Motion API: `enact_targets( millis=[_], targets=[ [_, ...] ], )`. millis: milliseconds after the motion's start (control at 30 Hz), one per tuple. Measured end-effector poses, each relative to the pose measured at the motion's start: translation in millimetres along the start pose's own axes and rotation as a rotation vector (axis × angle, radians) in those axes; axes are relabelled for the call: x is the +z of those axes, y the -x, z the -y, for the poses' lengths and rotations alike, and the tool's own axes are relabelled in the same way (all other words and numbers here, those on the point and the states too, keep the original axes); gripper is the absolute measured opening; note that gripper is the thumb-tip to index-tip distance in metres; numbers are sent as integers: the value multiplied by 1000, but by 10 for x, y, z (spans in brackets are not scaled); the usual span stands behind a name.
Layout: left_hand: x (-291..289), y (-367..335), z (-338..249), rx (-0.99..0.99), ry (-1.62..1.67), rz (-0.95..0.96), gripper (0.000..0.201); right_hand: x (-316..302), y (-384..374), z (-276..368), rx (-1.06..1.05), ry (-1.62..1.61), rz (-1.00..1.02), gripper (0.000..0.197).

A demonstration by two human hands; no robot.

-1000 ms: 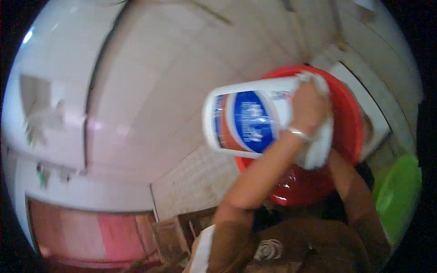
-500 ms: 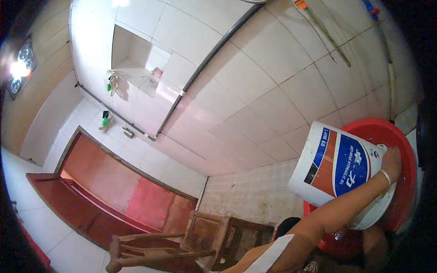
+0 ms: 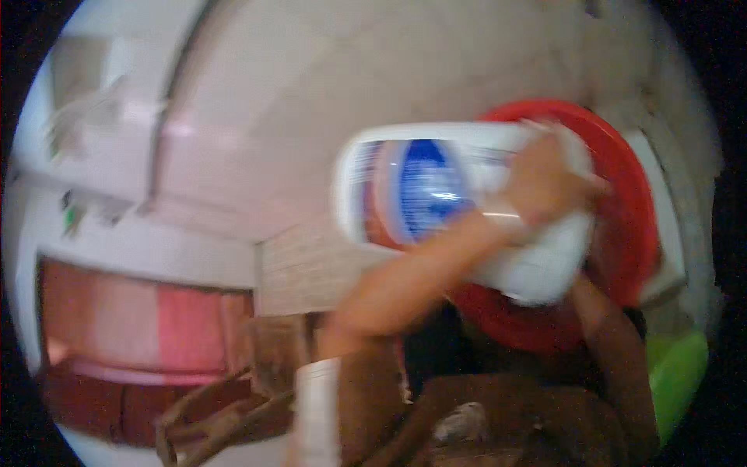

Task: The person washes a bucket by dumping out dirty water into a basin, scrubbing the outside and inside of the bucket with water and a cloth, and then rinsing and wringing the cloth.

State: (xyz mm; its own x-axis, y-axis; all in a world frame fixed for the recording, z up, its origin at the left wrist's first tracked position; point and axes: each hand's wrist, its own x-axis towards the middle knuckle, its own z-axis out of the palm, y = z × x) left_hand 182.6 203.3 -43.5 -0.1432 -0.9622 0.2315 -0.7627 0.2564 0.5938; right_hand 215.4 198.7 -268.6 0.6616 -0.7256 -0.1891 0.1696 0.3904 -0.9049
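Note:
A white plastic bucket (image 3: 424,191) with a blue and brown label lies tilted on its side over a wide red basin (image 3: 644,226). The bucket's mouth points to the right, into the basin. Across the mouth end, my left hand (image 3: 548,183), with a pale bangle at its wrist, grips the bucket near its rim; motion blurs the fingers. My right forearm reaches up from the lower right, and the hand at its end is hidden behind the bucket's lower side. The basin's inside is partly covered by the bucket.
A wooden chair (image 3: 276,350) stands at the lower left, before a red and pink door (image 3: 194,327). Bright green material (image 3: 678,362) shows beside my right arm. A dark pipe (image 3: 165,128) runs along the tiled wall (image 3: 311,117).
My view has swung, so the bucket and basin sit farther left and higher. The bucket now lies more level on its side. My right forearm and the green material show more plainly.

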Motion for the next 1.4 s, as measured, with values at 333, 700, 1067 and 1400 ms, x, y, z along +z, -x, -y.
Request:
enact_targets(
  millis=[333, 700, 1067, 1400],
  targets=[
    [2646, 772, 2267, -524, -73, -127, 44, -5689, 1259, -2670, -152, 379, -117, 59],
    [3433, 1662, 5482, -889, 781, -720, 44, -7638, 669, -5182, 61, 1550, -1224, 47],
    [4842, 2989, 4458, -1593, 101, -800, 58, -8239, 2160, -5263, 116, 601, -546, 28],
    [8373, 1319, 2184, -896, 700, 975, 46, -8719, 2860, -5689, -75, 937, -928, 44]
  ],
)
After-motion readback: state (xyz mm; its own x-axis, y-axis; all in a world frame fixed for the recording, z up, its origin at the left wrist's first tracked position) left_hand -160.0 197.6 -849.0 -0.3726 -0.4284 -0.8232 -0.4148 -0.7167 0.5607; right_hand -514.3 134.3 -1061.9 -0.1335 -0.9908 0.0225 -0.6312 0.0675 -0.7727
